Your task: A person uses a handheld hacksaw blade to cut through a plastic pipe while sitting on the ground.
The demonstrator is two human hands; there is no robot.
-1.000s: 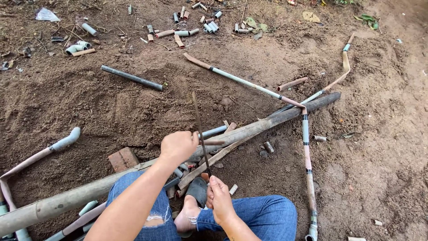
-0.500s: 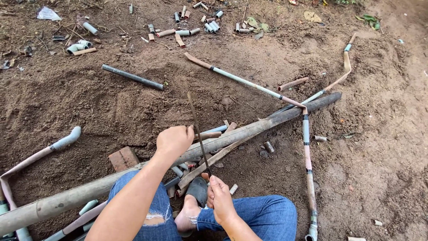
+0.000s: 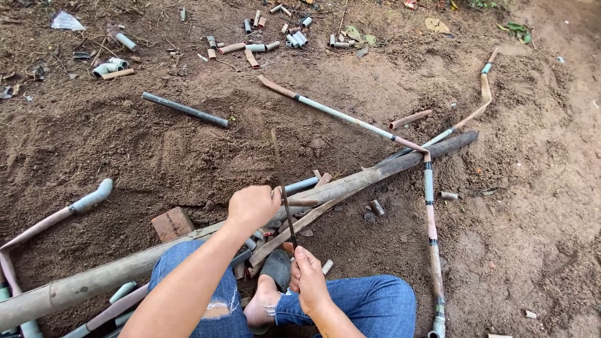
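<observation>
My left hand (image 3: 253,206) is closed around a short brown pipe piece (image 3: 305,202) that rests on a long dirty pole (image 3: 369,176) lying across the soil. A thin dark saw blade (image 3: 282,181) stands across that piece, pointing away from me. My right hand (image 3: 307,280) grips the blade's near end, just above my foot in a dark sandal (image 3: 275,269). My knees in torn blue jeans (image 3: 369,303) frame the spot.
A brick (image 3: 171,223) lies left of my left hand. Bent grey and pink pipes (image 3: 75,206) lie at the left, a jointed pipe (image 3: 429,225) at the right, a dark pipe (image 3: 184,109) farther off. Several cut pipe offcuts (image 3: 294,39) are scattered at the top.
The blade and my left hand shifted slightly left, then back right, over the pipe piece. My right hand stays on the blade's near end.
</observation>
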